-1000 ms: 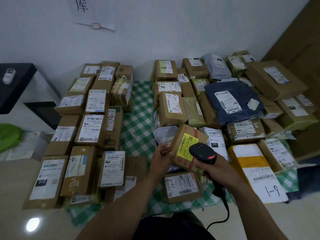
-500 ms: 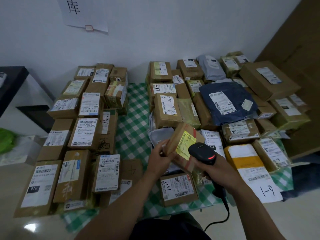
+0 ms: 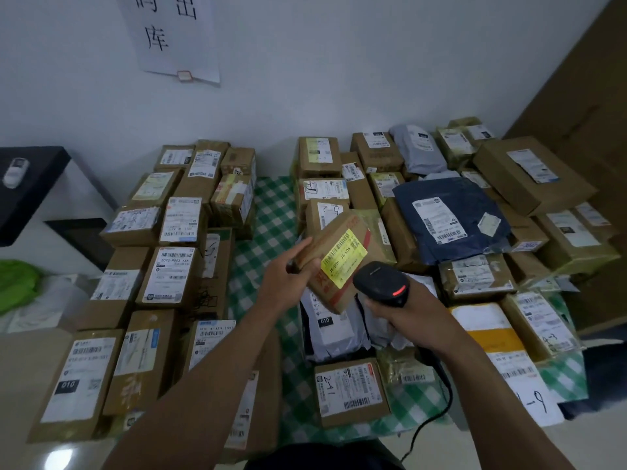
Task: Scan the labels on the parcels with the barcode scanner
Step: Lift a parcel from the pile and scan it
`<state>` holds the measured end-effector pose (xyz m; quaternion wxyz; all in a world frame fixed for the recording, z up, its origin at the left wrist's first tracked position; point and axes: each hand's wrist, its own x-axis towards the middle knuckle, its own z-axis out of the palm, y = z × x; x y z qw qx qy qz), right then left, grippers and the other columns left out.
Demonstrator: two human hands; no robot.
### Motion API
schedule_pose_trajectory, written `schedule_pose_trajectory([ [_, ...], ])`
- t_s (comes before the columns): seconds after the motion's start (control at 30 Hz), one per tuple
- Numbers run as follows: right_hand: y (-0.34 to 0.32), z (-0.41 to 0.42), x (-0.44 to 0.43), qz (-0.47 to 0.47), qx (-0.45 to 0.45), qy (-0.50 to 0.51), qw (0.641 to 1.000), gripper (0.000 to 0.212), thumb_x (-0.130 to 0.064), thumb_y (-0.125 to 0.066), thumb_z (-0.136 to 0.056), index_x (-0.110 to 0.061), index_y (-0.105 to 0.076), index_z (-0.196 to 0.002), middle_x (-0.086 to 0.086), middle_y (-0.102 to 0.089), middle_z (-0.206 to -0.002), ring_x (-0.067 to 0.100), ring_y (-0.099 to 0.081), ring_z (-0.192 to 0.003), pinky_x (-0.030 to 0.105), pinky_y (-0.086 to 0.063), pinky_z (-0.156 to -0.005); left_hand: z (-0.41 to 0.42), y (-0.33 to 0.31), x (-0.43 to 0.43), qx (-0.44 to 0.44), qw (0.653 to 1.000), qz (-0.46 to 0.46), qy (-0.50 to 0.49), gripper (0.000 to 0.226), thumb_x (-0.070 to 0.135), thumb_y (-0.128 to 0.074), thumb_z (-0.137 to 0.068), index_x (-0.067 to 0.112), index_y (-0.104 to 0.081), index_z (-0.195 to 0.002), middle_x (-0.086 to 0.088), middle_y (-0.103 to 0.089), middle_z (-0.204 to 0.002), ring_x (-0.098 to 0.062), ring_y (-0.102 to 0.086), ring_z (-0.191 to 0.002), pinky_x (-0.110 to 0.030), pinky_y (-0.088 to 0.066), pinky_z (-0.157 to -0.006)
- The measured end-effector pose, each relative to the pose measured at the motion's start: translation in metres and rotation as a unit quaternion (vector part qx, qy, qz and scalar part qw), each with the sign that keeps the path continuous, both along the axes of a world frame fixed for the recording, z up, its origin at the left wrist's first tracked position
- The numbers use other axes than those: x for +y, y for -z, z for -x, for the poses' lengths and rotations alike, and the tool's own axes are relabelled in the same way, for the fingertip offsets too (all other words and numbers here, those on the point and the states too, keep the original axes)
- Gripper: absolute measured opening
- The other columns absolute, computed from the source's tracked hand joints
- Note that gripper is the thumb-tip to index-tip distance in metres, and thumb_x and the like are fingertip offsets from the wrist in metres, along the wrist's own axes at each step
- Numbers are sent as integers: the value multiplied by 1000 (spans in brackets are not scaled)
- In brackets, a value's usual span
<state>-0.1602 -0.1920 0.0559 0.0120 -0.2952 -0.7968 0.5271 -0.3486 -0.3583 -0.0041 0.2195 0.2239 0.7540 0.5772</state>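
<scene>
Head view: scanning of one lifted parcel [image 3: 319, 256] is judged to be the step in hand. The parcel is held above the green checked cloth [image 3: 271, 212], between the two masses of parcels laid out left and right. It is pinched at its near-left end by the left hand [image 3: 281, 283], with the thumb on the labelled face and the fingers round the far side. The barcode scanner [image 3: 381, 283] is grasped by its handle in the right hand [image 3: 403, 313], with the fingers wrapped round it. Its head lies just beside the parcel's near-right edge, and a red light is lit on it. For a clean read, the scanner should be backed off a little and aimed squarely at the bars of the yellow label [image 3: 344, 257]. The parcel should be kept steady and the thumb kept clear of the print. The parcel is tilted, with its labelled face turned up towards the scanner. Its long axis runs from near left to far right, and the barcode is set along that same line.
</scene>
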Motion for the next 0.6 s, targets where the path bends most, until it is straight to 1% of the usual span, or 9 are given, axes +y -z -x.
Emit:
schedule_pose_trajectory([
  [0.07,-9,10,3,0,9,-7,1000,35,-31,-83,-87,-47,-65,-112,-18,-76,-103,0,-70,-92,22,-51,-77,10,-11,3,2,1000,-14,-10,50,45,-63,-99,39,-52,-147,5,-57,-139,-10,-64,-111,-31,-62,-85],
  [0.13,-18,21,8,-2,14,-19,1000,34,-32,-84,-86,-50,-64,-108,-16,-77,-101,2,-71,-92,27,-55,-80,17,-25,7,11,999,-22,-21,50,45,-59,-101,36,-50,-149,9,-55,-132,-2,-62,-103,-16,-59,-72],
  [0.2,-27,31,13,-2,23,-27,999,37,-33,-84,-86,-50,-64,-114,-15,-77,-103,5,-72,-97,30,-58,-82,25,-39,13,30,999,-10,-31,50,43,-57,-103,33,-48,-151,12,-52,-129,3,-58,-100,-11,-53,-65],
  [0.27,-38,41,18,-6,40,-30,999,44,-33,-84,-86,-46,-64,-123,-16,-76,-108,5,-70,-102,29,-56,-85,33,-51,21,61,998,2,-31,51,45,-56,-103,34,-48,-151,12,-50,-134,-2,-58,-108,-11,-50,-69],
  [0.33,-51,50,23,-12,51,-39,998,46,-34,-84,-86,-44,-63,-126,-19,-74,-111,1,-68,-104,23,-53,-85,41,-62,30,72,997,7,-36,51,47,-57,-102,36,-48,-150,9,-49,-140,-10,-55,-119,-12,-47,-75],
  [0.43,-65,59,34,-14,54,-48,997,38,-31,-83,-87,-44,-63,-117,-18,-75,-103,-2,-68,-94,11,-50,-70,48,-74,43,88,995,18,-45,49,43,-57,-103,34,-49,-150,12,-46,-137,-8,-50,-119,-12,-43,-79],
  [0.5,-71,63,43,-20,53,-54,997,40,-31,-83,-87,-41,-64,-121,-16,-75,-100,-5,-69,-85,5,-47,-62,52,-81,51,100,993,26,-54,48,44,-56,-103,34,-49,-150,9,-48,-138,-10,-49,-119,-22,-47,-90],
  [0.57,-76,65,50,-18,55,-58,997,44,-33,-84,-86,-39,-64,-125,-20,-74,-103,-11,-67,-87,4,-45,-63,56,-86,57,97,992,39,-66,47,44,-56,-103,35,-51,-149,9,-47,-137,-10,-47,-120,-32,-47,-98],
  [0.6,-77,66,53,-16,56,-59,997,45,-34,-84,-86,-40,-64,-126,-21,-74,-104,-12,-66,-89,4,-44,-65,57,-89,60,97,992,45,-70,47,43,-57,-103,34,-51,-149,10,-46,-134,-10,-47,-120,-33,-46,-100],
])
